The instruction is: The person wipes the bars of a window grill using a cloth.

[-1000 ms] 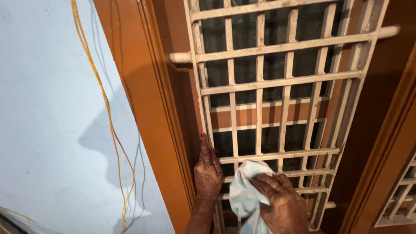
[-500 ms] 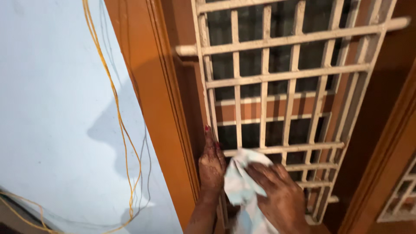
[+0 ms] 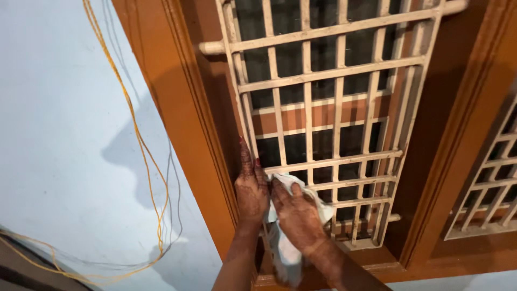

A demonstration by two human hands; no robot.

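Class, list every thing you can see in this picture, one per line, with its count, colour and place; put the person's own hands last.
window grille: one, cream, set in the frame, centre
second grille: one, cream, far right, partly in view
window frame: one, orange-brown wood, around the grilles
wall: one, pale blue, left
cord: one, yellow, hanging down the wall
cloth: one, white, pressed on the lower grille
left hand: flat against the grille's left edge
right hand: holding the cloth

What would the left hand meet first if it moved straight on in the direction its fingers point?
The left hand lies flat, pointing up along the cream metal window grille edge. It would probably meet the short round stub bar joining grille to orange wooden frame; depth is unclear.
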